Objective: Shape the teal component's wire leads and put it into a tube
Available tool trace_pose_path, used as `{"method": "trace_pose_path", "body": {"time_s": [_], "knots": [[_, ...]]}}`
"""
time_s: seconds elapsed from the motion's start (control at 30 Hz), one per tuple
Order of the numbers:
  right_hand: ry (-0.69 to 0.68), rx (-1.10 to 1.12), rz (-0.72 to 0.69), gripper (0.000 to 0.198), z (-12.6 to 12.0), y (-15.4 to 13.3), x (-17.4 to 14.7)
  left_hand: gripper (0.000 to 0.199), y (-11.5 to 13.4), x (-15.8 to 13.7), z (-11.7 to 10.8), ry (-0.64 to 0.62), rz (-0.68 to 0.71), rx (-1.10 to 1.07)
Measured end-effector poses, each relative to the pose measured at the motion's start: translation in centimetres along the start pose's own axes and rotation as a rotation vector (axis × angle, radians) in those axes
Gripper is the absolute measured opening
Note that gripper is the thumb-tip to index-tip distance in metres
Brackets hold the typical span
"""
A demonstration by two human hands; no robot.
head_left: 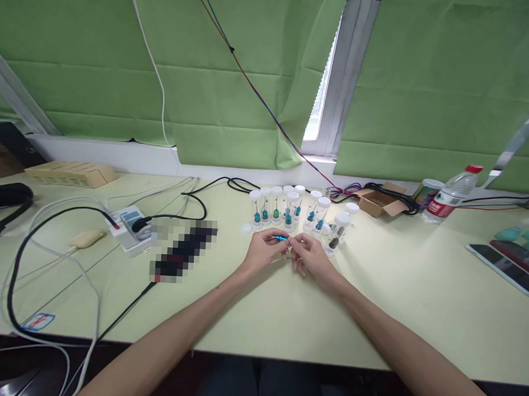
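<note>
The left hand [264,250] pinched a small blue piece [282,238] between thumb and fingers, low over the near side of a group of clear jars [276,204] with white lids; the right hand [311,255] met it there, fingers curled and tips at the piece's right end, though whether they gripped it too I could not tell. Blue pieces stood inside most of the jars, and one was green; a loose white cap [246,228] lay on the pale table [401,300], just left of the jars
</note>
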State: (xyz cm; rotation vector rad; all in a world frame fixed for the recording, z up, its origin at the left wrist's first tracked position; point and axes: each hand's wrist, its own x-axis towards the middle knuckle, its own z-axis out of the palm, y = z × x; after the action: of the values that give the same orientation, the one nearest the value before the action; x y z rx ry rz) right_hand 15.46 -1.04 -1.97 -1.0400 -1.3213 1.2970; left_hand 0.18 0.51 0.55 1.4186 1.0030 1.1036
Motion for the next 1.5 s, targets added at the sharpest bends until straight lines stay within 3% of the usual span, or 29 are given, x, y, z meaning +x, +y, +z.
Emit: {"method": "trace_pose_path", "body": {"time_s": [0.47, 1.0, 1.5], "knots": [[-0.048, 0.057, 0.040, 0.047, 0.00, -0.22, -0.11, 0.017, -0.08, -0.15, 0.00, -0.081, 0.094, -0.012], [-0.055, 0.071, 0.085, 0.059, 0.04, 0.27, 0.01, 0.019, -0.48, -0.14, -0.02, -0.097, 0.081, -0.011], [0.020, 0.026, 0.003, 0.043, 0.17, -0.04, -0.15, 0.017, -0.06, -0.07, 0.12, -0.036, 0.035, -0.096]]}}
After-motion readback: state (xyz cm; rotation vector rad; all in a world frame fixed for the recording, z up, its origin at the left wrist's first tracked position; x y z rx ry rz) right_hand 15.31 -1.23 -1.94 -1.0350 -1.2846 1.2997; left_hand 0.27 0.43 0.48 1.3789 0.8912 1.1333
